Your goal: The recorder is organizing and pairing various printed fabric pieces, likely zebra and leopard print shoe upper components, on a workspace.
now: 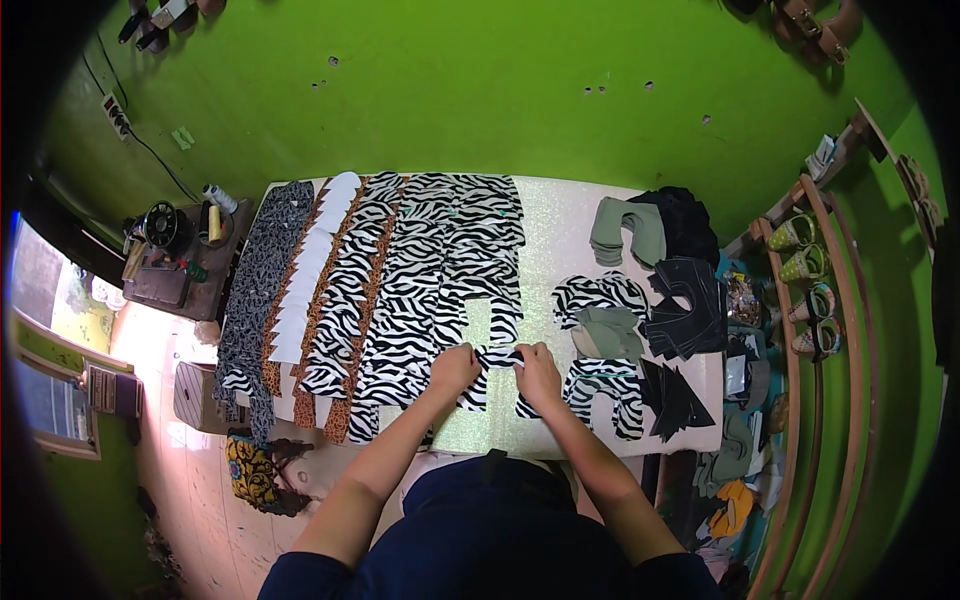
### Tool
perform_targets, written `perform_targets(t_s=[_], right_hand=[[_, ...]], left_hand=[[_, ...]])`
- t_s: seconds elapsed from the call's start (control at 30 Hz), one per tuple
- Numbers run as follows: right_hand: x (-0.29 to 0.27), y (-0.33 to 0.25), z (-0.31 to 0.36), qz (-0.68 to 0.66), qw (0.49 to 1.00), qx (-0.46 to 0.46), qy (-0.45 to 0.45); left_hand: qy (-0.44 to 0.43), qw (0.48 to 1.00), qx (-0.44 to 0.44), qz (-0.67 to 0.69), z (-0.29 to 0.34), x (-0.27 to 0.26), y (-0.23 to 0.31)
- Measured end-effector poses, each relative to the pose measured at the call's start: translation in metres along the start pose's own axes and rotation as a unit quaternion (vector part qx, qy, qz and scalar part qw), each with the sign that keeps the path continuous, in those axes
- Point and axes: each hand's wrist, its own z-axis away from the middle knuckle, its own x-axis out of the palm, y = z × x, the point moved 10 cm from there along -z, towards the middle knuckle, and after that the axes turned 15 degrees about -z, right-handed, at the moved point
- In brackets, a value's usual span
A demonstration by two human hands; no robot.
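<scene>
My left hand (456, 369) and my right hand (539, 376) are closed on the two sides of a U-shaped zebra-print fabric piece (496, 356), near the table's front edge. Its legs point toward me on either side of a bare strip of the pale, glittery table cover (480, 428). Left of and beyond my hands, many zebra-print pieces (410, 260) overlap in long rows. Close to my right hand lie a zebra-print stack (602, 292) and another curved zebra-print stack (618, 388), with grey-green pieces (608, 335) between them.
White pointed pieces (308, 275) and dark patterned pieces (262, 290) line the table's left side. Black cut pieces (686, 310) and a grey-green U-shaped stack (628, 230) lie at the right. A wooden rack (868, 400) with shoes stands on the right; a dark machine (160, 224) is at far left.
</scene>
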Motion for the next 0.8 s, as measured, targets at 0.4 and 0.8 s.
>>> perform_targets(t_s=[0.4, 0.8], right_hand=[[-0.001, -0.019, 0.041, 0.104, 0.967, -0.227, 0.055], [-0.014, 0.021, 0.015, 0.018, 0.998, -0.044, 0.045]], left_hand=[[0.135, 0.931, 0.301, -0.156, 0.044, -0.008, 0.053], [0.192, 0.949, 0.242, -0.064, 0.023, -0.017, 0.044]])
